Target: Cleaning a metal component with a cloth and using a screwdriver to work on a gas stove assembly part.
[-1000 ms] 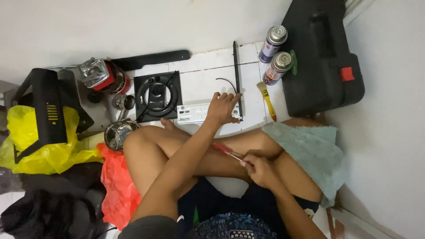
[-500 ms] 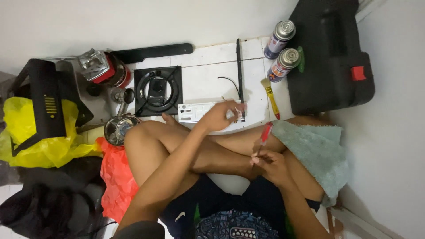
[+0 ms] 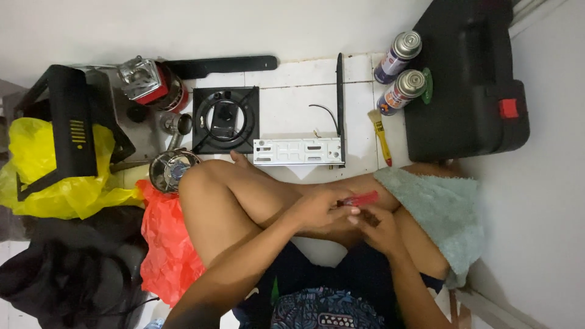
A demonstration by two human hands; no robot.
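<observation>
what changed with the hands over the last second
The left hand left the white metal bracket on the floor and came back to the lap, where it now meets the right hand on the red tool. The right hand has held that tool throughout. The bracket, black burner plate, two spray cans, yellow brush and black case stayed where they were.

Beside the white glossy floor tile (image 3: 292, 85): a matt black plastic case (image 3: 469, 85), two shiny metal spray cans (image 3: 399, 73), a fuzzy grey-green cloth towel (image 3: 439, 213), crinkled red plastic bag (image 3: 167, 250).
</observation>
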